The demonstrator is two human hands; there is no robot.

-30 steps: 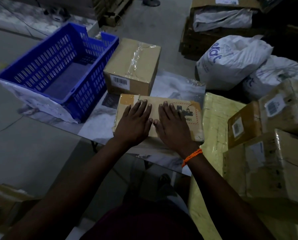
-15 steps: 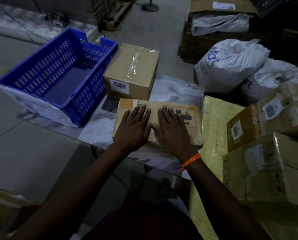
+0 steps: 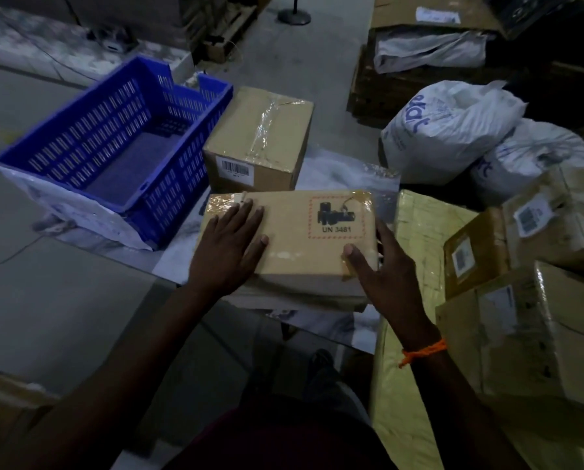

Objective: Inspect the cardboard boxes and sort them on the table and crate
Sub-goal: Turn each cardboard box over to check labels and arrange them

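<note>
Flat cardboard box (image 3: pixel 294 239) on the table (image 3: pixel 334 174), just right of the blue crate (image 3: pixel 178 198). A second ago both hands lay flat side by side on its top. The right hand (image 3: pixel 382 276) has since slid to the edge farthest from the crate and grips it, thumb on top. The left hand (image 3: pixel 229 249) stays spread flat, fingers straight, on the end nearest the crate. The UN 3481 label (image 3: pixel 338 215) is now uncovered. Inspection appears finished; a lift toward the crate or table seems imminent.
</note>
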